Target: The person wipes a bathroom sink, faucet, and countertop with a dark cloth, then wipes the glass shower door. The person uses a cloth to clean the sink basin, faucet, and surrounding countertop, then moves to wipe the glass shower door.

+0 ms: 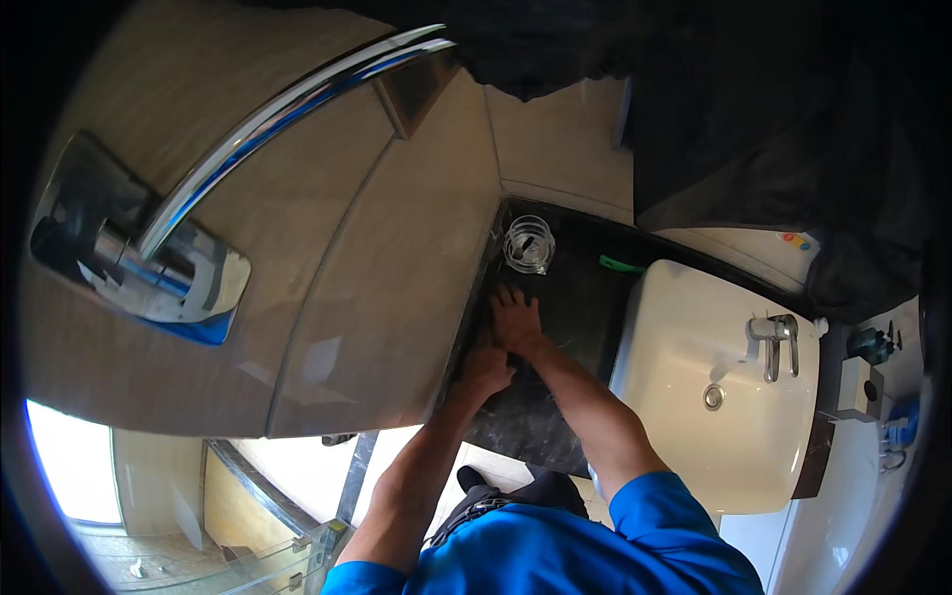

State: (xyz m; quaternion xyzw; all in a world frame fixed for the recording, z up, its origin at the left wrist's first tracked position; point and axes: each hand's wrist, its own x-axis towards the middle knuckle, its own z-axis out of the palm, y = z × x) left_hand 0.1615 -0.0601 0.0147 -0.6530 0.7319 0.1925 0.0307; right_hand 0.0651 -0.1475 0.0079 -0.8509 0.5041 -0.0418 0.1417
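Observation:
My right hand [517,319] lies on the dark stone counter [565,342] near the wall, fingers spread and pointing away from me. Close below it, by the counter's left edge, is my left hand [485,372], its fingers curled in. What the left hand holds, if anything, is hidden. Just beyond my right fingertips stands a clear glass container [529,245] with something dark showing inside. Farther right, a green object [621,264] lies beside the sink; its kind is too small to tell.
A white sink [684,416] with a chrome faucet [773,342] is at the right. Tiled wall [397,268] bounds the counter at the left, with a chrome bar [288,124] on it. A white box [859,389] and dark bottle [869,344] sit past the sink. Glass panels [268,575] are lower left.

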